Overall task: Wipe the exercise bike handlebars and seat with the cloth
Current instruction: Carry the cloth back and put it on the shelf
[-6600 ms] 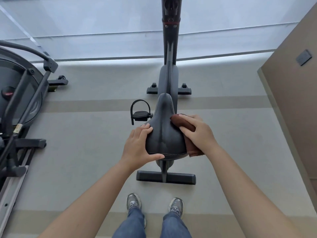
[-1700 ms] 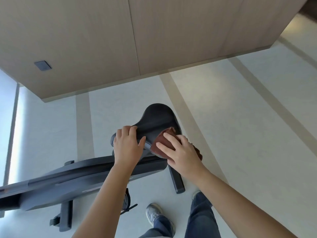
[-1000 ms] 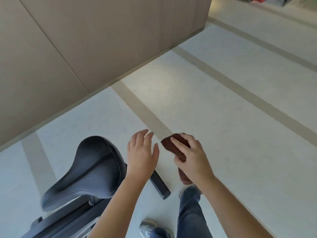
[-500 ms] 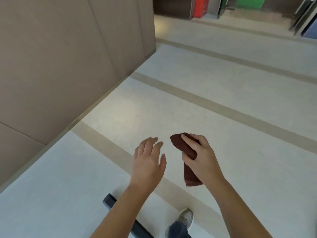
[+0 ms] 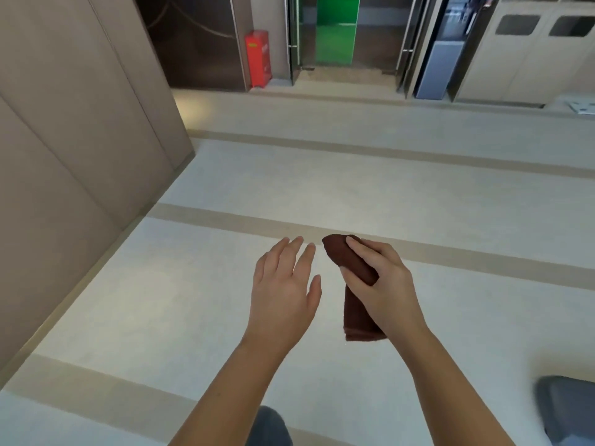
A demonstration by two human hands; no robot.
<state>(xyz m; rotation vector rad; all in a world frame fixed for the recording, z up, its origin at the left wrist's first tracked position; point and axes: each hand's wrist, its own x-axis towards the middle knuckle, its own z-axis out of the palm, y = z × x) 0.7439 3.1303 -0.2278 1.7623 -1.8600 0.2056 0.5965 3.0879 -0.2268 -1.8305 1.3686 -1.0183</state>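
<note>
My right hand (image 5: 384, 284) grips a folded dark brown cloth (image 5: 352, 304) in mid-air, its lower end hanging below my palm. My left hand (image 5: 285, 288) floats just left of it with fingers straight and spread, holding nothing and not touching the cloth. The exercise bike, its seat and its handlebars are out of view.
A tan panelled wall (image 5: 74, 130) runs along the left. Pale floor with darker stripes (image 5: 322, 226) stretches ahead. Far ahead stand a red box (image 5: 258, 57), a green panel (image 5: 336, 30) and beige bins (image 5: 534, 46). A blurred grey object (image 5: 566, 410) sits at the lower right.
The view has swung away from the bike seat, which has left the frame. Both hands came off the seat; the right one still holds the cloth, the left one is free.
</note>
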